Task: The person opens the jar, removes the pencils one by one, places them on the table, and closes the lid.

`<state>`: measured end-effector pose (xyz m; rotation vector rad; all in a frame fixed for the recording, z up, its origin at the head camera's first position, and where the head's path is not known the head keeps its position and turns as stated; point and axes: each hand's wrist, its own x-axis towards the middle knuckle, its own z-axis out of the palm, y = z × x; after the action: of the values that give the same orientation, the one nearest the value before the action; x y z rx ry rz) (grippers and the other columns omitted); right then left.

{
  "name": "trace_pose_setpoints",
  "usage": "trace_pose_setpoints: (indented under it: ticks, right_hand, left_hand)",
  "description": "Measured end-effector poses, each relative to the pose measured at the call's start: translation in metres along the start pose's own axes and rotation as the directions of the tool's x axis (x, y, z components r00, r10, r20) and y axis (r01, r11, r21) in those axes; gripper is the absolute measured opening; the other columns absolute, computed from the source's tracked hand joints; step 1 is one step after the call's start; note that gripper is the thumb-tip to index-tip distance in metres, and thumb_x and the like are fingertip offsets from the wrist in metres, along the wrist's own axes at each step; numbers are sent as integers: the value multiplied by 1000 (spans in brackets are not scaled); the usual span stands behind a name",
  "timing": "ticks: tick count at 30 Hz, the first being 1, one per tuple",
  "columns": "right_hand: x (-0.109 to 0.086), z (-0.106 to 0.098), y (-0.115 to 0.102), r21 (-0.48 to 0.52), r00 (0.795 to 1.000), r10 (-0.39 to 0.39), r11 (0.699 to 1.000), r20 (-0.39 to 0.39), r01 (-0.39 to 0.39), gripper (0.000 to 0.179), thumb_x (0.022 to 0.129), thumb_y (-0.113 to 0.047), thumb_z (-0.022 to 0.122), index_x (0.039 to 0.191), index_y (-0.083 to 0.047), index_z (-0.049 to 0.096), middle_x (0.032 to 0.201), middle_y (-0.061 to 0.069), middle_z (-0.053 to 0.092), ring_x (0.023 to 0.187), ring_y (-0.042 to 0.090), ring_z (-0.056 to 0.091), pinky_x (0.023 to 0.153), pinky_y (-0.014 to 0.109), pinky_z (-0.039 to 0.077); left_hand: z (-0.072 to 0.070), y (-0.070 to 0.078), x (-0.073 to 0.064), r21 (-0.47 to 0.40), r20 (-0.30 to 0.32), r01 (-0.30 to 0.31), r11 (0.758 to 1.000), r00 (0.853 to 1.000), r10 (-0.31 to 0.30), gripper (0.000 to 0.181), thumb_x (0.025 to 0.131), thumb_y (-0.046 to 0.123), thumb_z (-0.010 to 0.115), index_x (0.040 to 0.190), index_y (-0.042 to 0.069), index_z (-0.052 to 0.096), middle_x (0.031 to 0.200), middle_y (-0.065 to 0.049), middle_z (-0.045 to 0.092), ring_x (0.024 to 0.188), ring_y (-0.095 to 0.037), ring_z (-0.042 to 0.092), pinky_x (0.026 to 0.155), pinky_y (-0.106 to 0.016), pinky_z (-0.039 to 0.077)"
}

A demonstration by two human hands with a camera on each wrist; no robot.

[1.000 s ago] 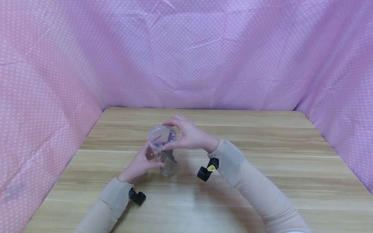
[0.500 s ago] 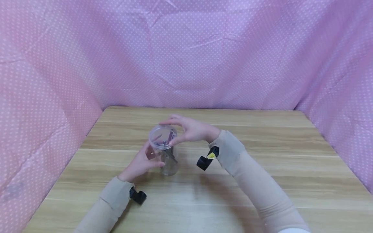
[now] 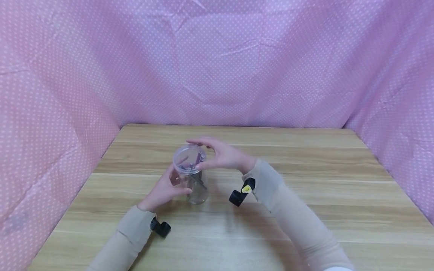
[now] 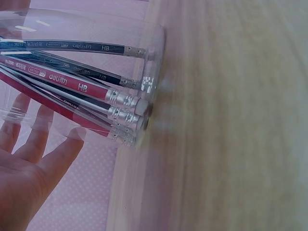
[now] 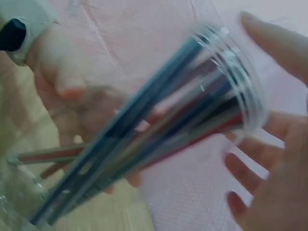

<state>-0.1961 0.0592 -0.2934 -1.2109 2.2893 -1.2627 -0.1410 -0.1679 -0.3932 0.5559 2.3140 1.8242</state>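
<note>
A clear plastic jar (image 3: 199,196) stands on the wooden table, topped by a clear round lid (image 3: 179,169). Inside, several red and dark pencils (image 4: 72,81) lean at a slant, their metal-banded ends at the jar's base. My left hand (image 3: 164,191) holds the jar's side from the left, thumb in front and fingers behind. My right hand (image 3: 226,155) spans the lid from the right, thumb at the near rim and fingers at the far rim. In the blurred right wrist view, the thumb (image 5: 276,43) looks slightly apart from the lid.
The wooden table (image 3: 305,180) reaches out around the jar on every side. Pink dotted cloth (image 3: 223,64) hangs behind it and along both sides. A small black camera sits on each wrist.
My right hand lifted and turned a little about the lid, then came back lower with its thumb at the near rim. The left hand and the jar have stayed nearly still.
</note>
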Motion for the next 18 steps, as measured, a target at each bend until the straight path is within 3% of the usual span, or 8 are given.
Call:
trace_pose_setpoints:
  ticks: [3,8,12,18]
  right_hand:
    - [-4,8,-4,-29,992,29,999,-122,-33,71,77,-23,77,139,-14,45,131,3,53,124,19,42,110,50,32]
    - [-7,22,-12,-157,955,42,983,-294,-92,73,67,-30,85,129,-10,53,120,5,55,118,21,44,107,47,31]
    - [-6,31,-16,-263,934,24,957,-357,-125,80,59,-37,89,123,-6,54,116,5,55,113,21,43,102,45,28]
    - [-8,38,-21,-284,922,34,946,-385,-154,80,58,-41,88,122,-6,55,113,4,55,110,21,41,97,43,30]
  left_hand:
    - [1,1,0,-1,2,-2,1000,1000,2,96,73,-4,74,150,13,19,139,-20,45,122,-35,47,104,-54,39]
    - [1,3,0,0,4,-13,1000,1000,13,94,73,-5,74,149,13,21,139,-20,45,122,-36,47,103,-57,39]
    - [0,2,0,4,4,1,1000,1000,-1,95,73,-3,75,149,17,21,141,-16,44,123,-35,47,103,-49,42]
    - [1,2,-2,-2,16,14,1000,1000,-14,97,74,-2,74,150,19,19,144,-15,42,126,-34,45,104,-38,43]
